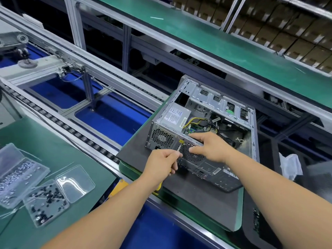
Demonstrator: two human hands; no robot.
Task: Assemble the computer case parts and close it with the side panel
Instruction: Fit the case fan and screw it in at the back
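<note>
A: From the head view, where does the job stand?

B: Early to middle, by the look of it. The case (203,130) lies on its side on a dark mat (201,198) on the bench (53,141), open face up. The power supply (175,117) and wiring are already inside. No side panel can be made out on it, so closing is still to come.

A: And the hands?

B: The left hand (163,161) has its fingers curled round a screwdriver (178,147), whose tip points at the case's rear face near the yellow sticker. The handle is mostly hidden; a bit of yellow shows below the wrist. The right hand (210,146) rests on the rear edge, fingers fairly straight over the top rim and thumb against the fan grille (190,153), apparently steadying rather than gripping.

A: So a screw is going in?

B: Probably a rear screw by the supply. The screw itself is too small to see.

A: Counts?

B: One case, one screwdriver, two hands. At left, three clear trays (45,200) can be made out: one of silvery screws, one of black ones, one seemingly empty. One white bag (291,165) lies right of the case.
</note>
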